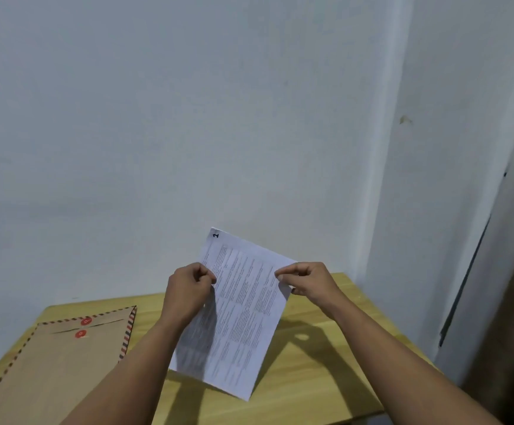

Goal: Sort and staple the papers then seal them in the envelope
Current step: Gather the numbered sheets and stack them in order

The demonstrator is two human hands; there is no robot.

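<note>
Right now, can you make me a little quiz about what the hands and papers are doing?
1. True or false: the papers lie flat on the table.
2. Which side of the table holds the envelope? A) the person's left B) the person's right
3. What number is written at the papers' top corner?

Key:
1. False: the left hand and right hand hold them up by their side edges.
2. A
3. It looks like 2.
</note>
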